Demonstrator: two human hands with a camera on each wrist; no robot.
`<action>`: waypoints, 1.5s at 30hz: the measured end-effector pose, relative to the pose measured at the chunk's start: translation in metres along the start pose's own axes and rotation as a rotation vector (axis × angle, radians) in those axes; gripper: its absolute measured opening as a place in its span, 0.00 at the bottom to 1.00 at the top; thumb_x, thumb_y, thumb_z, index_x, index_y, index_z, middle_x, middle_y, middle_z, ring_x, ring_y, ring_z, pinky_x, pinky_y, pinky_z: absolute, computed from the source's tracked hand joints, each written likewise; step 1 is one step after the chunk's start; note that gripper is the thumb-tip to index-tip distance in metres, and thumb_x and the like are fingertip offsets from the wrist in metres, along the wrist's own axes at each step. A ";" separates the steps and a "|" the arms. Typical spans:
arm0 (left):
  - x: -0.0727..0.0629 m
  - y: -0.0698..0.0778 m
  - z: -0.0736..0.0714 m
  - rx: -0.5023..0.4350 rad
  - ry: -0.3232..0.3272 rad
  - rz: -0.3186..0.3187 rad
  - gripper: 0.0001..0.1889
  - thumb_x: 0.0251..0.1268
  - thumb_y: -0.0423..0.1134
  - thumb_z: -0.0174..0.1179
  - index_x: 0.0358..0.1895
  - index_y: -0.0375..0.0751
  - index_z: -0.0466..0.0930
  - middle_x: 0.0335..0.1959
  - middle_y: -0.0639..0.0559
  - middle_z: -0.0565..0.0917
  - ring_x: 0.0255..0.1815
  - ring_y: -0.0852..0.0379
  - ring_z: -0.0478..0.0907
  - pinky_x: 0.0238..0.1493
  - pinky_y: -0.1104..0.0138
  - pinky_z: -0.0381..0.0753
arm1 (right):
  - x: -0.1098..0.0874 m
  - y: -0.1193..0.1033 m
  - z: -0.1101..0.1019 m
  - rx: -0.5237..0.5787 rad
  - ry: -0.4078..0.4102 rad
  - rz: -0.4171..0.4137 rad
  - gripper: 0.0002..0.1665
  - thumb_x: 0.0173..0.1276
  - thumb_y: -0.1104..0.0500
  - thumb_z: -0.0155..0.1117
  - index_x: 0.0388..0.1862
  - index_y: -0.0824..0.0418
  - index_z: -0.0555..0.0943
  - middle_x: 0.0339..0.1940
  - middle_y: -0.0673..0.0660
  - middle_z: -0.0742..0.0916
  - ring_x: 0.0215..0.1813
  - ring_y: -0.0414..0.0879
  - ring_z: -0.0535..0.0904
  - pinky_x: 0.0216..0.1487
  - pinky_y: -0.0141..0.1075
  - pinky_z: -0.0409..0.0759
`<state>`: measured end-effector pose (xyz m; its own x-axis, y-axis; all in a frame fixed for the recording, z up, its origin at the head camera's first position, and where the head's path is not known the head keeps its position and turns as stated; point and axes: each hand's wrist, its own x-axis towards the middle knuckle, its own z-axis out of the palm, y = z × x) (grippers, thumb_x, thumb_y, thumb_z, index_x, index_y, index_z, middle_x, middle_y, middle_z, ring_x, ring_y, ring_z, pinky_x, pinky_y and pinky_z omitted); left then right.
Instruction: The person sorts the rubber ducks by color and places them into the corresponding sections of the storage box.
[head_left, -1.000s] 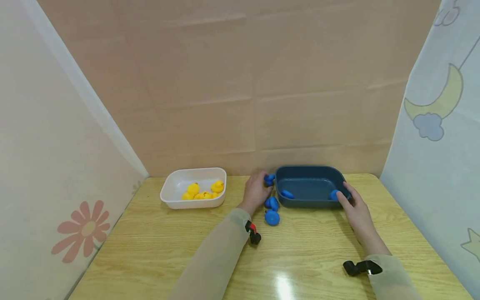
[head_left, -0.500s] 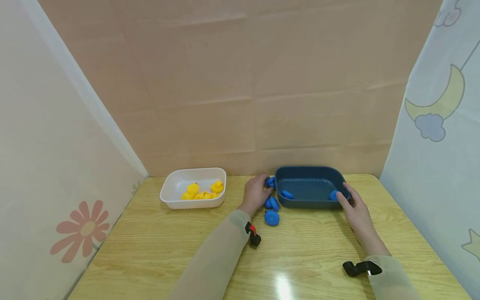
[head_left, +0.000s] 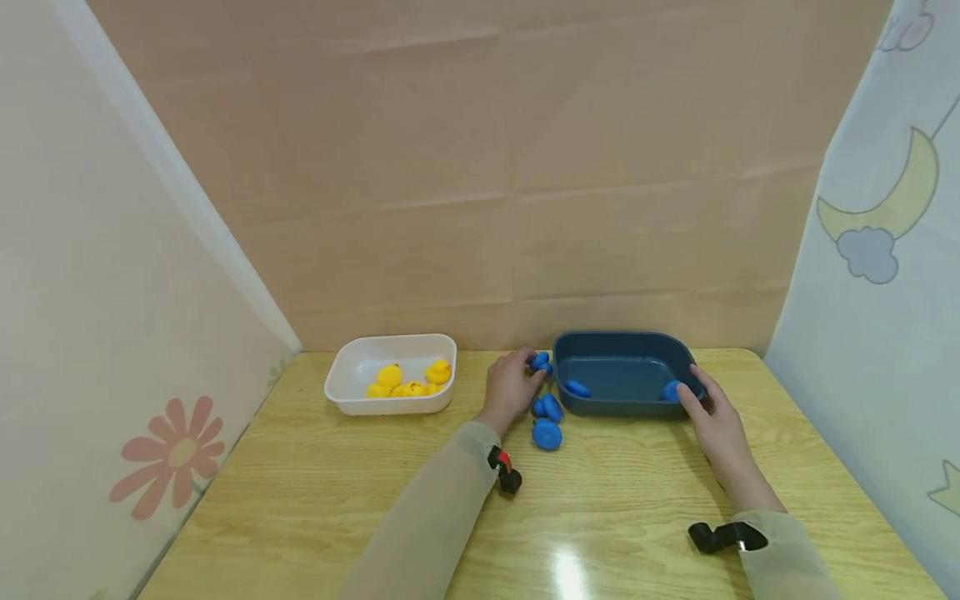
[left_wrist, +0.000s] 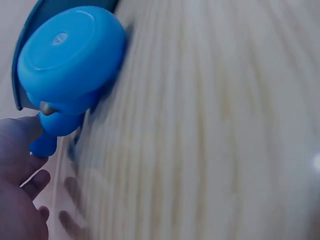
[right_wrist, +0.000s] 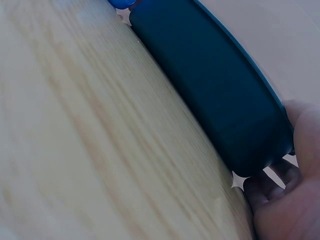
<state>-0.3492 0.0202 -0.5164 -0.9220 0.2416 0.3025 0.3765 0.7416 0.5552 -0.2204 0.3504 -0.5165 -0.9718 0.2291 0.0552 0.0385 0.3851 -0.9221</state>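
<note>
With thumb and finger, my left hand (head_left: 510, 387) pinches a blue toy duck (left_wrist: 44, 145) on the table, just left of the dark blue tub (head_left: 626, 408). Two more blue toy ducks lie nearer me: one (head_left: 551, 407) by the tub's front left corner, and another (head_left: 547, 434) tipped so its round base shows. That base looms large in the left wrist view. At the tub's right end, my right hand (head_left: 720, 425) grips the rim, thumb inside and fingers outside. Inside the tub are a blue duck (head_left: 577, 388) at the left and another (head_left: 671, 391) beside my right thumb.
A white tub (head_left: 390, 407) holding several yellow toy ducks (head_left: 389, 376) stands to the left on the wooden table (head_left: 615, 492). Brown paper (head_left: 510, 167) covers the wall behind, close to both tubs. Printed cloth panels (head_left: 855, 333) flank the table.
The blue duck at my left fingertips has tipped and shifted slightly toward me. My right hand stays on the tub's rim, and both tubs keep their places.
</note>
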 end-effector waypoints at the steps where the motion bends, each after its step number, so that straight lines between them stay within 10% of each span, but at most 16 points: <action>1: 0.000 0.000 -0.001 -0.014 0.006 -0.004 0.17 0.80 0.47 0.69 0.65 0.47 0.85 0.60 0.52 0.90 0.60 0.48 0.83 0.70 0.51 0.77 | 0.000 0.000 0.000 0.002 0.000 0.000 0.48 0.89 0.35 0.52 0.95 0.48 0.45 0.93 0.67 0.46 0.89 0.77 0.42 0.83 0.72 0.49; 14: -0.009 0.010 -0.015 -0.156 0.090 -0.031 0.17 0.82 0.49 0.69 0.64 0.49 0.86 0.61 0.56 0.89 0.67 0.50 0.82 0.75 0.52 0.74 | 0.000 0.000 -0.005 -0.015 0.002 -0.009 0.48 0.90 0.36 0.51 0.95 0.50 0.45 0.93 0.69 0.46 0.88 0.79 0.42 0.82 0.75 0.48; 30: -0.017 0.039 -0.024 -0.261 0.133 0.095 0.15 0.81 0.48 0.69 0.62 0.48 0.87 0.57 0.58 0.89 0.65 0.52 0.83 0.71 0.53 0.77 | 0.000 0.003 -0.006 -0.015 0.010 -0.009 0.48 0.90 0.35 0.51 0.95 0.49 0.45 0.93 0.68 0.45 0.88 0.77 0.41 0.83 0.74 0.47; 45: -0.035 0.069 -0.012 -0.112 0.076 0.177 0.21 0.80 0.52 0.69 0.68 0.49 0.85 0.60 0.57 0.90 0.61 0.55 0.84 0.71 0.53 0.77 | -0.002 0.001 -0.003 -0.003 0.001 -0.004 0.48 0.90 0.36 0.51 0.95 0.49 0.44 0.93 0.68 0.45 0.89 0.77 0.41 0.83 0.73 0.48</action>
<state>-0.2899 0.0558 -0.4795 -0.8330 0.3105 0.4579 0.5431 0.6167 0.5698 -0.2175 0.3529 -0.5161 -0.9718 0.2283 0.0592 0.0351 0.3884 -0.9208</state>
